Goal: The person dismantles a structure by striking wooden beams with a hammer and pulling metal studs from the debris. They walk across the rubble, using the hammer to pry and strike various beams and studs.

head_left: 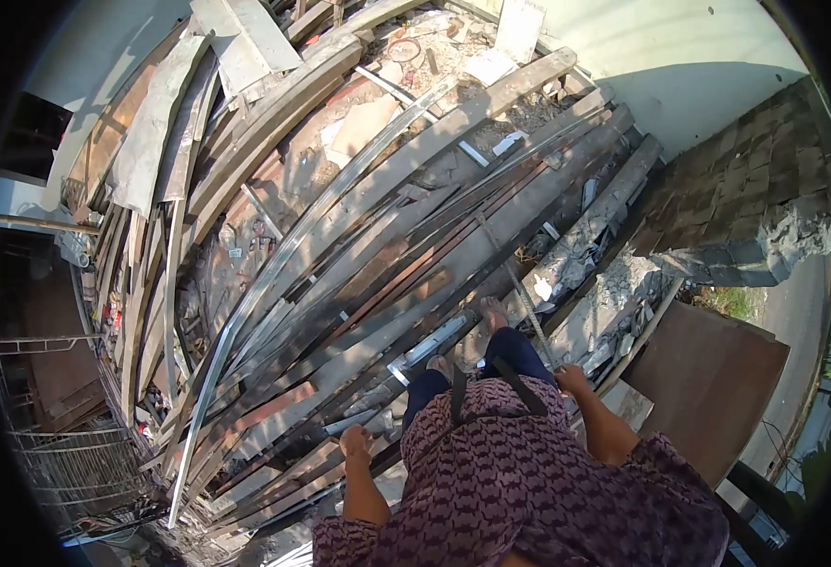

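Biggest thing in front of us is the pile of long planks point(529, 227), sprawled wide. Next size down is the thin rod point(515, 282), slanting across the planks, its near end at our right hand point(571, 379). Looks like metal, so we'd guess stiff, kinda heavy for its thickness and hard to break; the surface seems rough enough not to slip. We'd grab that near end, or closer to the middle for balance. Our right fingers look wrapped around it. Left hand point(356, 440): honestly, we can't tell whether its fingers hold anything.
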`<move>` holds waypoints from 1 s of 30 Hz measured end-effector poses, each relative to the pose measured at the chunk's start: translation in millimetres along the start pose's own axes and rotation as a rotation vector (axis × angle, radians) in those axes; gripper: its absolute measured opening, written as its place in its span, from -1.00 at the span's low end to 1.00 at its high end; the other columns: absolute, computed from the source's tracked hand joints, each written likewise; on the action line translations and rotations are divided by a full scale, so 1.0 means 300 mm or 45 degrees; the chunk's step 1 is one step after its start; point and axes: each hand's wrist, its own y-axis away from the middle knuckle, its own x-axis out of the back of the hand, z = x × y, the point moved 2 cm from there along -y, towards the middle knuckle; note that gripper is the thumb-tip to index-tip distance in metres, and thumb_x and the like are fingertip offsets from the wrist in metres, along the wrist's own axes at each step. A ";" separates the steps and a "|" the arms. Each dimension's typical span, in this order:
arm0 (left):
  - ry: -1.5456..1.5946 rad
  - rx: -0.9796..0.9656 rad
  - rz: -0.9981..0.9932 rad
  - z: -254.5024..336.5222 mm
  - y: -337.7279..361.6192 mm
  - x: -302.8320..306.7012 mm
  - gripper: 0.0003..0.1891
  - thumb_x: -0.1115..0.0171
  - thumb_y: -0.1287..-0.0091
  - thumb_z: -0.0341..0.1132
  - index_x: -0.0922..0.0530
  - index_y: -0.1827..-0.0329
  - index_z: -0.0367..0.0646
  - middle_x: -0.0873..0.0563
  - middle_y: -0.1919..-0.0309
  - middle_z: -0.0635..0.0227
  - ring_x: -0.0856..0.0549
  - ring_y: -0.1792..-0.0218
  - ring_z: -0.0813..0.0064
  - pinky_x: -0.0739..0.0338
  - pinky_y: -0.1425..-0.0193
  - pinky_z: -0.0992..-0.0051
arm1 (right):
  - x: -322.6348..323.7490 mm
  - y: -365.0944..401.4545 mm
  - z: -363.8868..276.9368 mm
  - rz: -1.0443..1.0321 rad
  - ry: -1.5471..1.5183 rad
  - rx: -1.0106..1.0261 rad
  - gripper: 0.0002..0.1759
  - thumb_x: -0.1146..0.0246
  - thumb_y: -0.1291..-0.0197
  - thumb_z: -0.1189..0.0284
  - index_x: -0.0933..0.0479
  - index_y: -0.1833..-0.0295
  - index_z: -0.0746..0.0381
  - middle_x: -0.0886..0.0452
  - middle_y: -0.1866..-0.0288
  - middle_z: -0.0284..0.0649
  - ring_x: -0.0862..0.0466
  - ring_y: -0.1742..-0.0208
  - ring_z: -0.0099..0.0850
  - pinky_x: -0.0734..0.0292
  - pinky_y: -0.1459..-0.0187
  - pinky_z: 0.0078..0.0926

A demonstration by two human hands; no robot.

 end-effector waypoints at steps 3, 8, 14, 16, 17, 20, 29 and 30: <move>0.227 0.347 0.083 0.132 0.268 -0.156 -0.79 -0.20 -0.23 -0.33 -0.59 0.12 -0.19 -0.65 0.42 0.34 -0.69 0.39 0.47 -0.57 0.37 0.46 | 0.249 -0.190 -0.011 -0.020 -0.314 0.011 -0.67 -0.24 -0.02 0.37 -0.66 0.10 0.28 -0.71 0.22 0.03 -0.73 0.29 -0.15 -0.63 0.19 -0.28; 0.524 0.303 0.089 0.111 0.360 -0.392 -0.65 -0.22 -0.29 -0.24 -0.57 -0.04 -0.29 -0.68 0.34 0.33 -0.65 0.38 0.53 -0.52 0.35 0.54 | 0.681 -0.412 -0.263 -0.084 -0.569 -0.184 -0.73 -0.21 -0.10 0.46 -0.59 0.08 0.30 -0.62 0.43 -0.23 -0.62 0.55 -0.42 -0.46 0.59 -0.50; 0.335 0.287 0.329 0.280 0.437 -0.467 -0.63 -0.24 -0.30 -0.21 -0.62 -0.06 -0.28 -0.76 0.20 0.20 -0.71 0.19 0.44 -0.56 0.06 0.45 | 0.646 -0.697 -0.425 -0.377 -0.531 0.055 -0.71 -0.17 -0.15 0.45 -0.57 0.02 0.29 -0.63 0.34 -0.22 -0.62 0.49 -0.41 -0.51 0.52 -0.48; 0.388 0.295 0.429 0.255 0.460 -0.442 -0.63 -0.24 -0.30 -0.18 -0.64 -0.05 -0.24 -0.76 0.21 0.17 -0.72 0.17 0.39 -0.56 0.06 0.42 | 0.571 -0.610 -0.592 -0.443 -0.444 0.072 -0.69 -0.17 -0.18 0.45 -0.55 -0.03 0.27 -0.63 0.29 -0.22 -0.65 0.46 -0.38 -0.52 0.49 -0.44; 0.415 0.299 0.479 0.222 0.471 -0.430 -0.63 -0.24 -0.30 -0.17 -0.64 -0.05 -0.24 -0.76 0.22 0.19 -0.72 0.17 0.40 -0.55 0.07 0.42 | 0.523 -0.592 -0.639 -0.471 -0.359 0.113 -0.68 -0.17 -0.18 0.45 -0.54 -0.06 0.27 -0.63 0.30 -0.21 -0.66 0.45 -0.38 -0.52 0.48 -0.44; 0.567 0.372 0.520 0.081 0.522 -0.418 -0.62 -0.25 -0.30 -0.16 -0.62 -0.08 -0.23 -0.74 0.21 0.28 -0.69 0.19 0.47 -0.55 0.15 0.47 | 0.381 -0.509 -0.738 -0.555 -0.272 0.145 -0.60 -0.20 -0.17 0.46 -0.51 -0.14 0.29 -0.65 0.29 -0.18 -0.67 0.43 -0.34 -0.49 0.48 -0.44; 1.067 0.698 0.456 -0.322 0.729 -0.364 -0.69 -0.20 -0.35 -0.20 -0.59 -0.01 -0.24 -0.65 0.36 0.41 -0.63 0.37 0.52 -0.54 0.31 0.52 | 0.115 -0.128 -0.946 -0.567 0.264 0.491 -0.61 -0.24 -0.06 0.39 -0.61 0.01 0.38 -0.71 0.33 -0.03 -0.70 0.34 -0.34 -0.57 0.26 -0.41; 1.123 0.760 0.514 -0.355 0.741 -0.352 -0.71 -0.19 -0.35 -0.23 -0.59 -0.01 -0.23 -0.65 0.35 0.42 -0.63 0.36 0.52 -0.53 0.32 0.51 | 0.095 -0.113 -0.962 -0.591 0.268 0.448 -0.61 -0.25 -0.06 0.38 -0.61 0.02 0.38 -0.71 0.32 -0.02 -0.71 0.34 -0.33 -0.57 0.26 -0.40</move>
